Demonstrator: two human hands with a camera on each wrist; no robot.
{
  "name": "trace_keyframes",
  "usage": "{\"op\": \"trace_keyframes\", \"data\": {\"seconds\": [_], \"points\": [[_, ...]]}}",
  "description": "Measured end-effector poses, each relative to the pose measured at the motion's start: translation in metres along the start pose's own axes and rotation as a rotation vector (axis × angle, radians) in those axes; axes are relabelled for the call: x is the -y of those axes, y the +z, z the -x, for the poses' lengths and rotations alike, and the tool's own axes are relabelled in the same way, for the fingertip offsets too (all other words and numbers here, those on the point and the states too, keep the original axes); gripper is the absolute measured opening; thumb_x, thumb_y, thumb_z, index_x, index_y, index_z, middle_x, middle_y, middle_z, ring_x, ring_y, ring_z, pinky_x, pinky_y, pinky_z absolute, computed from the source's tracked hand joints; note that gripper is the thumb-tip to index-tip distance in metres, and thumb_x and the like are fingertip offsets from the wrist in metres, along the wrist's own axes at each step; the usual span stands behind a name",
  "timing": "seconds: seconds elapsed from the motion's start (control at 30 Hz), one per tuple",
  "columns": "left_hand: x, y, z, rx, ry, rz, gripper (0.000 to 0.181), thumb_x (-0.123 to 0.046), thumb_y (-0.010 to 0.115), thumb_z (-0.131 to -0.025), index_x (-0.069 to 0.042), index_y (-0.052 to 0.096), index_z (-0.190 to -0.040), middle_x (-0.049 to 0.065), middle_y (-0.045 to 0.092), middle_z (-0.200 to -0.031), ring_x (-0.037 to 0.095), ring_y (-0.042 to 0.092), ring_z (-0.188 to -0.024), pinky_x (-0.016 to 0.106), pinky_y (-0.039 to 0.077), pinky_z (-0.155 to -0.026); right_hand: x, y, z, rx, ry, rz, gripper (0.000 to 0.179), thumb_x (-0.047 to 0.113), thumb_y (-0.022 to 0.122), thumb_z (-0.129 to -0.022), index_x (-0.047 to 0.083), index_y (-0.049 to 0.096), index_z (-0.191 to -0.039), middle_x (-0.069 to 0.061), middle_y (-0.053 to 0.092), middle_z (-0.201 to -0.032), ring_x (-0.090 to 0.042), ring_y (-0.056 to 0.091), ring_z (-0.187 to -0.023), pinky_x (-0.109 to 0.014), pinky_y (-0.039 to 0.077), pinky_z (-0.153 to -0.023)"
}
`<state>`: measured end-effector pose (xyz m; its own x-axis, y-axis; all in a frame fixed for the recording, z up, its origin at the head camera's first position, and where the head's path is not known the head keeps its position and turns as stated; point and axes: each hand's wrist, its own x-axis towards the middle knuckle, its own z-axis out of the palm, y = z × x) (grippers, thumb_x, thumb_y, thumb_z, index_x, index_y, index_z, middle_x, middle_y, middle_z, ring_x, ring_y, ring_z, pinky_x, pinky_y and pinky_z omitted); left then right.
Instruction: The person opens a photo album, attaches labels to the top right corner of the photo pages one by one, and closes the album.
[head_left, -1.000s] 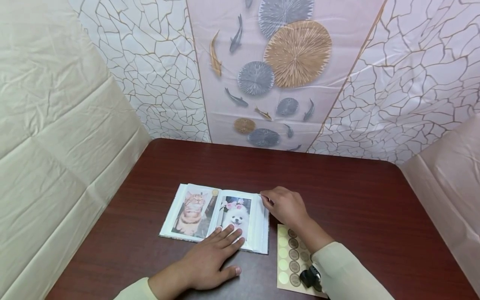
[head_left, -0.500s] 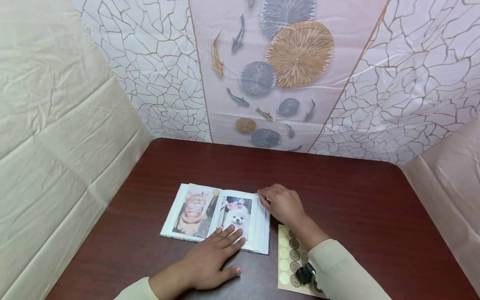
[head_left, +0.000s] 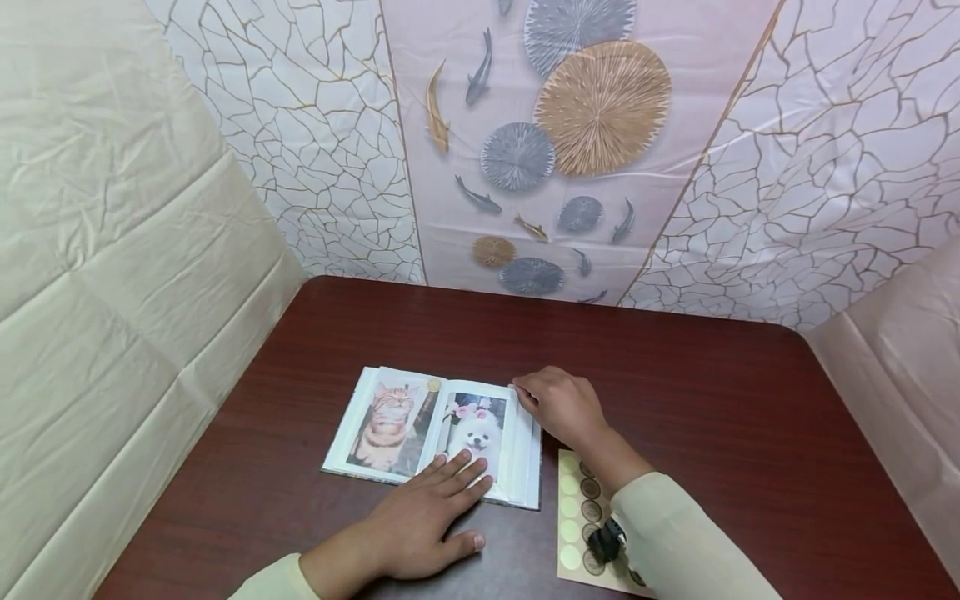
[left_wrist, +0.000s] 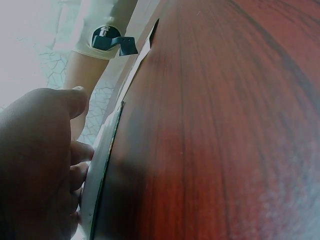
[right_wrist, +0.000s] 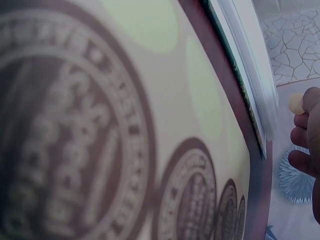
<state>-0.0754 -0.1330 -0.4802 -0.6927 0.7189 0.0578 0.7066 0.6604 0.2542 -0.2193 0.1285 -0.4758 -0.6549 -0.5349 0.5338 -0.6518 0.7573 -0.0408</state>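
Note:
An open photo album point(head_left: 525, 467) lies on the table, a cat photo point(head_left: 386, 429) on its left page and a white dog photo point(head_left: 476, 425) on its right. My left hand point(head_left: 420, 521) rests across the lower edge of the album, fingers straight and spread over the dog photo's lower part. At the right page's upper corner is my right hand point(head_left: 566, 408); in the right wrist view its thumb and finger pinch a pale round sticker point(right_wrist: 296, 103). Another round sticker point(head_left: 433, 385) sits at the cat photo's upper right corner.
A sheet of round stickers point(head_left: 570, 508) lies right of the album, partly beneath the right forearm, with pale blank spots along its left column. A black wrist camera point(head_left: 606, 542) is on the right sleeve. Patterned cloth point(head_left: 517, 242) hangs behind the table point(head_left: 675, 367).
My right hand has moved slightly left and up along the album's upper right corner, its forearm following. The left hand stays in place on the page.

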Motion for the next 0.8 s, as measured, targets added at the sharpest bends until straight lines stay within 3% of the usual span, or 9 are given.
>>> {"op": "trace_keyframes", "data": {"seconds": [0.8], "points": [[0.0000, -0.0007, 0.0005, 0.001, 0.004, -0.009, 0.069, -0.058, 0.037, -0.106, -0.014, 0.040, -0.159, 0.005, 0.031, -0.165, 0.025, 0.020, -0.154, 0.048, 0.024, -0.121, 0.0065, 0.0085, -0.0039, 0.042, -0.025, -0.004, 0.016, 0.024, 0.076, -0.094, 0.018, 0.082, -0.107, 0.005, 0.078, -0.099, -0.014, 0.071, -0.089, -0.033, 0.057, -0.057]]}}
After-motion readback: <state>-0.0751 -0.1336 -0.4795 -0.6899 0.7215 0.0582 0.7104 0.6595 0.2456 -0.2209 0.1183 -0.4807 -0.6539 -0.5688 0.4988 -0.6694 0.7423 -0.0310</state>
